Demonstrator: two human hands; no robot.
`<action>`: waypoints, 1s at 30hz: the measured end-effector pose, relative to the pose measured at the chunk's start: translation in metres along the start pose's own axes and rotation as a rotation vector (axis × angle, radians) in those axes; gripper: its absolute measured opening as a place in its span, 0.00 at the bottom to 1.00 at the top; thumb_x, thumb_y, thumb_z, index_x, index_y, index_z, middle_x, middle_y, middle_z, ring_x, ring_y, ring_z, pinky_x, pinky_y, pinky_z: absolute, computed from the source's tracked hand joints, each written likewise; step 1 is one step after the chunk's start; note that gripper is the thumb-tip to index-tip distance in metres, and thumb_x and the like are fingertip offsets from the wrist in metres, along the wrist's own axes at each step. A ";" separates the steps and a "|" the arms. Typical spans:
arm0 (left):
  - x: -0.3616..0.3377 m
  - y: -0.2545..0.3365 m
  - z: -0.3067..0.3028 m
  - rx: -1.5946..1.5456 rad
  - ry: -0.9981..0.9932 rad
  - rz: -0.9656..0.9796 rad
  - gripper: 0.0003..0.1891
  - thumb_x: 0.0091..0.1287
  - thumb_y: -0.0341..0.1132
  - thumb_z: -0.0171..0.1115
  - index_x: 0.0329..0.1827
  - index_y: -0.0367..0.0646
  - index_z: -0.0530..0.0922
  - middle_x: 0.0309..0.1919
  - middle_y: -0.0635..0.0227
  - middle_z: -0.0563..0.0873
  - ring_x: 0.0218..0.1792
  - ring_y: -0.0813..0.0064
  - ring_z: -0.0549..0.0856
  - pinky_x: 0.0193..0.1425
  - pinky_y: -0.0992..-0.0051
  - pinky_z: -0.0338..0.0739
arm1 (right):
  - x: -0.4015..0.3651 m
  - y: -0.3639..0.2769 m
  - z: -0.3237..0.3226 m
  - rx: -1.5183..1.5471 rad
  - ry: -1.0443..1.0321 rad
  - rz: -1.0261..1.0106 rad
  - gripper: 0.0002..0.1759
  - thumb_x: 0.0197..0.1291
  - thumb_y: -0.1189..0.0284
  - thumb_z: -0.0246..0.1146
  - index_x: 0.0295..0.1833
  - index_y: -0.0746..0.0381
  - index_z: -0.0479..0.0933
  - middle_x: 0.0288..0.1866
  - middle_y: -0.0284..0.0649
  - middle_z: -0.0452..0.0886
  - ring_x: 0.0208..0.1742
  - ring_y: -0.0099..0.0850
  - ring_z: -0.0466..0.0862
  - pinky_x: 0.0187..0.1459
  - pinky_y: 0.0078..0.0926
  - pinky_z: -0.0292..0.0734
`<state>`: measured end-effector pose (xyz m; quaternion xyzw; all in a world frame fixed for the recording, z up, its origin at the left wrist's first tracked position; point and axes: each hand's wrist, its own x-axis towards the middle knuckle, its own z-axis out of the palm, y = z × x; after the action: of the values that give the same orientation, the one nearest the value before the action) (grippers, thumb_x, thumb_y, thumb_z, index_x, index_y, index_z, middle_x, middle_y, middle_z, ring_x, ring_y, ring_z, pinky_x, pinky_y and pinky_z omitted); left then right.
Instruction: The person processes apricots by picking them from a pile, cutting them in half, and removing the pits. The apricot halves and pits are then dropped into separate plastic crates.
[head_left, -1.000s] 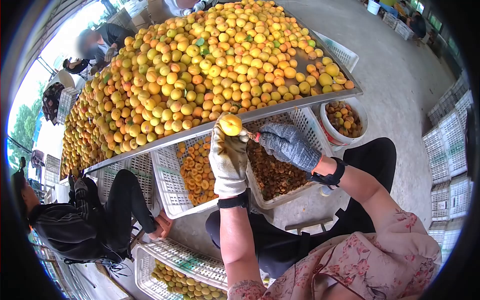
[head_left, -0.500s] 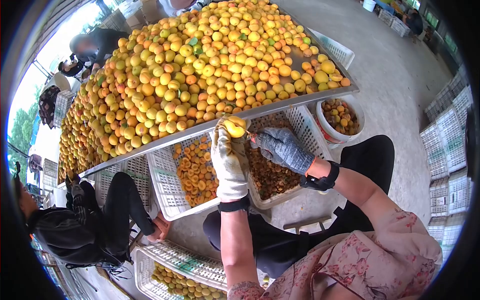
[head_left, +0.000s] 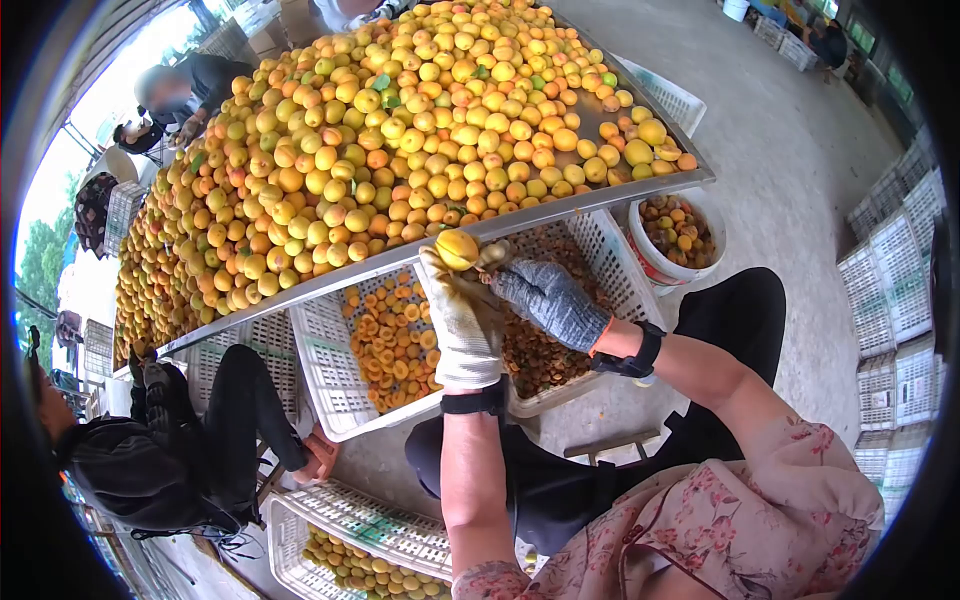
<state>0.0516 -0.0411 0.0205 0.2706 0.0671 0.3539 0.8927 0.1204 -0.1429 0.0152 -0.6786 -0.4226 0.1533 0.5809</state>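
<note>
My left hand (head_left: 463, 325), in a stained white glove, holds a yellow apricot (head_left: 457, 250) at the front edge of the metal table (head_left: 540, 212). My right hand (head_left: 550, 298), in a grey knit glove, has its fingers pressed together just right of the apricot; what they hold is too small to make out. Below my left hand stands a white crate (head_left: 333, 405) with halved orange apricots (head_left: 392, 345). Under my right hand, another white crate (head_left: 618, 262) contains brown pits and scraps (head_left: 540, 360). Whole apricots (head_left: 330, 160) are heaped on the table.
A white bucket (head_left: 716, 262) of dark fruit stands right of the crates. One person in black (head_left: 140, 465) sits at the left; another (head_left: 185, 90) is beyond the table. A crate of apricots (head_left: 375, 535) lies below, and stacked crates (head_left: 885, 290) line the right.
The apricot in my left hand has moved slightly left and up and is turned differently. My right hand has shifted a little left and its fingers have changed position.
</note>
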 end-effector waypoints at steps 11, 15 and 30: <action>0.006 -0.007 -0.016 0.161 0.072 0.027 0.23 0.72 0.53 0.51 0.56 0.42 0.70 0.44 0.67 0.79 0.44 0.75 0.79 0.49 0.75 0.73 | 0.002 -0.002 -0.002 -0.036 -0.037 0.075 0.14 0.66 0.65 0.57 0.42 0.66 0.79 0.32 0.50 0.81 0.34 0.47 0.80 0.38 0.38 0.73; 0.009 -0.006 -0.010 0.367 0.162 0.059 0.23 0.72 0.49 0.52 0.57 0.39 0.70 0.46 0.66 0.80 0.43 0.76 0.80 0.49 0.77 0.74 | 0.006 -0.012 -0.016 0.155 -0.069 0.309 0.15 0.66 0.65 0.57 0.42 0.67 0.79 0.28 0.45 0.81 0.27 0.32 0.77 0.34 0.32 0.72; 0.014 -0.016 -0.017 0.352 0.182 0.098 0.18 0.72 0.47 0.50 0.47 0.38 0.74 0.37 0.67 0.79 0.37 0.75 0.78 0.47 0.77 0.75 | 0.008 0.004 -0.005 0.133 -0.045 0.216 0.14 0.66 0.64 0.58 0.42 0.66 0.79 0.24 0.40 0.78 0.25 0.29 0.75 0.29 0.31 0.70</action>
<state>0.0661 -0.0337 -0.0009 0.3923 0.1951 0.4028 0.8036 0.1303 -0.1408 0.0153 -0.6764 -0.3489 0.2577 0.5953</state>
